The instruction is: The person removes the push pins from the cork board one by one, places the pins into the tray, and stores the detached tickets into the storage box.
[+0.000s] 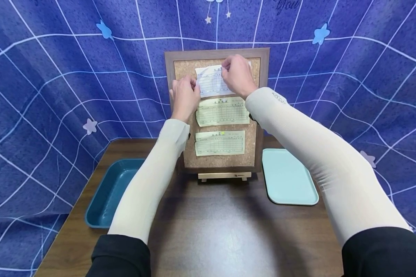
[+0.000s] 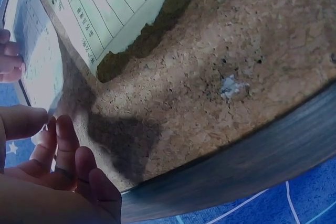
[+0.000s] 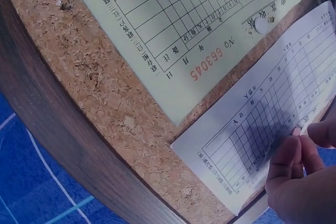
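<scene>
A white receipt slip [image 1: 213, 81] with a printed grid lies against the top of a framed corkboard [image 1: 191, 144]. My left hand [image 1: 186, 98] is at its left edge, and in the left wrist view the thumb and forefinger pinch that edge. At the slip's top middle, my right hand [image 1: 238, 75] has its fingertips together around a small pale pink tack [image 3: 295, 130]. Below hangs a light green receipt slip [image 1: 223, 111], held by a white tack [image 3: 261, 25]. Another green slip [image 1: 220, 143] hangs lower with a yellow tack [image 1: 223, 132].
The board leans on a small wooden easel [image 1: 224, 175] on a brown table [image 1: 225, 231]. A dark teal tray [image 1: 105, 204] stands left, and a pale mint tray [image 1: 291, 179] lies right. A blue curtain [image 1: 131, 77] hangs behind.
</scene>
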The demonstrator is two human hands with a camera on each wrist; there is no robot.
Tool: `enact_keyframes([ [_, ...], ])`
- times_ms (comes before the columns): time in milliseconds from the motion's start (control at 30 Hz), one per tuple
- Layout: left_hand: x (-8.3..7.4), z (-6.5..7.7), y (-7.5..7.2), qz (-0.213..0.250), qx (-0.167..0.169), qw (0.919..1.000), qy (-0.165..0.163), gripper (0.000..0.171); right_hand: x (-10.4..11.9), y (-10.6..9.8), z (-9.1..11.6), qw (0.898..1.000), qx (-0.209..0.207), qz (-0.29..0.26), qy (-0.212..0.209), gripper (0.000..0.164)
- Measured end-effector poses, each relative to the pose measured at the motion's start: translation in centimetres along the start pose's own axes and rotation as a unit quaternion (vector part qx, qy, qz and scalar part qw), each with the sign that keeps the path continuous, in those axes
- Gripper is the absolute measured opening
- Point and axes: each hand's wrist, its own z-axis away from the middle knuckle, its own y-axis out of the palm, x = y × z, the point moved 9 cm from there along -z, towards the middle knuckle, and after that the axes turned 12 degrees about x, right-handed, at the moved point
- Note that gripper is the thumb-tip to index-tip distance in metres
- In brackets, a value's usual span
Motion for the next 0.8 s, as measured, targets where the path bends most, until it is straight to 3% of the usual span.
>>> enact_keyframes([
  [300,-0.2,0.0,0.1,0.004,0.005,1.0000,-0.001,0.013,-0.4,-0.1,-0.7,0.999,-0.006,-0.014,0.028,0.023],
  [800,0.1,-0.2,-0.1,0.016,0.004,0.9998,0.007,0.012,-0.4,-0.4,-1.3,0.999,-0.036,0.002,0.036,0.022],
])
